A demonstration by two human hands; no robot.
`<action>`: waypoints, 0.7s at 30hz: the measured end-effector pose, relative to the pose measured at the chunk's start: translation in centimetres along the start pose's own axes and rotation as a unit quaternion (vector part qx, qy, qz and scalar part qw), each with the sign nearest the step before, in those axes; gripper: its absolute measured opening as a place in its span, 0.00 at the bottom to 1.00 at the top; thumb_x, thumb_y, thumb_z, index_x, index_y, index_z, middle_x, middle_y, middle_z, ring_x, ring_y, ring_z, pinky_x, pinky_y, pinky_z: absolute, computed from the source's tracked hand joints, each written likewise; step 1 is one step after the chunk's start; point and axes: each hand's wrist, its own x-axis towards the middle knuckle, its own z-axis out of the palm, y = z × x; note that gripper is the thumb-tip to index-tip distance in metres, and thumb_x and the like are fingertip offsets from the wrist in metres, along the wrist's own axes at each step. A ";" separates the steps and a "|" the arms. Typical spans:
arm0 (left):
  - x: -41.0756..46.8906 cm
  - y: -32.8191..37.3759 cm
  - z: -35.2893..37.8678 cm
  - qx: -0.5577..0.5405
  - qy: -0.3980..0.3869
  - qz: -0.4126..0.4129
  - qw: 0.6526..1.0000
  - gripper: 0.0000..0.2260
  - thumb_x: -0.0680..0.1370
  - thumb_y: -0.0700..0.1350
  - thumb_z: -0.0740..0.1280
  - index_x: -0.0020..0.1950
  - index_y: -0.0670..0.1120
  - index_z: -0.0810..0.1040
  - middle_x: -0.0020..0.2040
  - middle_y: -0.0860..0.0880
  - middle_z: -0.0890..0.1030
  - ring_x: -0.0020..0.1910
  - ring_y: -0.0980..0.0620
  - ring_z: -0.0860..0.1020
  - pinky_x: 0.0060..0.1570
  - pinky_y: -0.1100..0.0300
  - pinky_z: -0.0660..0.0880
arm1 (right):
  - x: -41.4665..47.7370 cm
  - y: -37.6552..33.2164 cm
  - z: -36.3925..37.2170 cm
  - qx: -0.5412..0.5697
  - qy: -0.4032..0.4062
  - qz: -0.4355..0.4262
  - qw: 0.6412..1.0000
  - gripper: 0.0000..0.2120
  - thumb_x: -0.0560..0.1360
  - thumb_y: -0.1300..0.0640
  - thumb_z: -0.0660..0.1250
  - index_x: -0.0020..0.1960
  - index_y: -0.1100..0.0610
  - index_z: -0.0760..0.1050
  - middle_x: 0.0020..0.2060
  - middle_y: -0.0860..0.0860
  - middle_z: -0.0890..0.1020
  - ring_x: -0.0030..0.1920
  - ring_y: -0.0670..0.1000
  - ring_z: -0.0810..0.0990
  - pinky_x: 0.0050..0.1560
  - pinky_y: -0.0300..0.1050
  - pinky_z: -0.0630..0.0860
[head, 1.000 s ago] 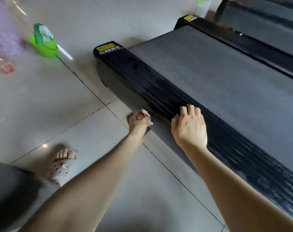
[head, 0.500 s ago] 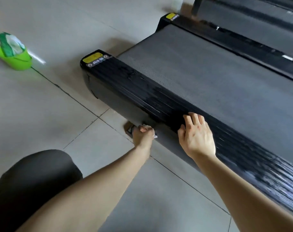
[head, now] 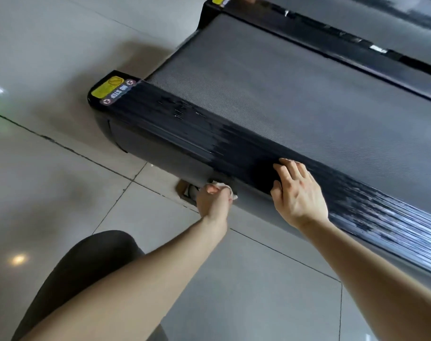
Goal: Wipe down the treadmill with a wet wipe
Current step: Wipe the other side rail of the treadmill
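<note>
A black treadmill (head: 175, 124) with a grey belt runs from upper left to lower right across the tiled floor. My left hand (head: 213, 201) grips a crumpled white wet wipe (head: 225, 188) and holds it against the lower side wall of the treadmill, near a small foot underneath. My right hand (head: 299, 194) rests with straight fingers on the ribbed black side rail, just right of the left hand. Most of the wipe is hidden inside my fist.
A yellow warning sticker (head: 108, 88) marks the treadmill's rear corner. A second treadmill (head: 372, 43) lies parallel behind. My bent knee in dark fabric (head: 86, 274) is at the lower left. Grey floor tiles (head: 49, 180) spread to the left.
My left hand with the wipe has slid down from the rail's edge to the lower side wall. The view has shifted, and the green tub has left the frame. The right hand stays on the rail.
</note>
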 end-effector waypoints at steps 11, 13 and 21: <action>-2.1 -0.9 1.9 -0.007 -0.081 -0.003 0.997 0.16 0.72 0.26 0.68 0.33 0.47 0.78 0.31 0.50 0.80 0.34 0.48 0.80 0.41 0.55 0.80 | 0.0 -0.3 -0.2 -0.015 -0.014 0.004 1.000 0.22 0.77 0.54 0.57 0.67 0.61 0.74 0.66 0.58 0.75 0.66 0.61 0.72 0.68 0.56 0.71; -3.0 -0.9 2.5 -0.001 -0.123 -0.004 0.992 0.16 0.70 0.26 0.70 0.32 0.47 0.78 0.32 0.48 0.81 0.35 0.49 0.80 0.45 0.53 0.83 | 0.1 -0.2 -0.2 -0.016 -0.015 0.001 1.000 0.22 0.77 0.53 0.57 0.67 0.61 0.74 0.66 0.58 0.75 0.66 0.61 0.72 0.68 0.55 0.71; 1.6 6.5 -4.6 -0.042 0.002 0.046 0.998 0.08 0.73 0.25 0.68 0.46 0.36 0.80 0.44 0.36 0.83 0.41 0.41 0.85 0.41 0.60 0.83 | 0.1 -0.2 -0.3 -0.016 -0.018 0.000 1.000 0.22 0.77 0.54 0.57 0.67 0.62 0.74 0.66 0.59 0.75 0.66 0.62 0.73 0.67 0.56 0.72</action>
